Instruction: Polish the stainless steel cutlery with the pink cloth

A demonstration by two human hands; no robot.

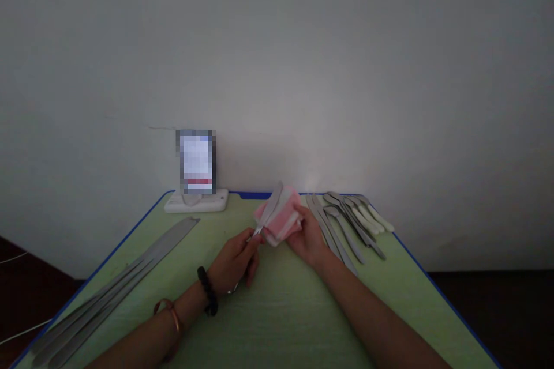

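Note:
A table knife [272, 205] is in my left hand [237, 260], whose fingers wrap its handle, with the blade pointing up and away. Behind the blade lies a pink and white striped cloth [286, 220], pinched in my right hand [306, 236]. Blade and cloth overlap in view. Just right of my right hand, two more table knives [332, 236] rest on the table beside several spoons [346, 236] and some white-handled cutlery [367, 216].
On the left of the green table [277, 328] several long, flat grey strips [125, 279] lie bundled together. A lit, blurred screen [197, 162] stands on a white base [208, 202] at the back left. A pale wall [277, 69] rises behind the table's blue edge.

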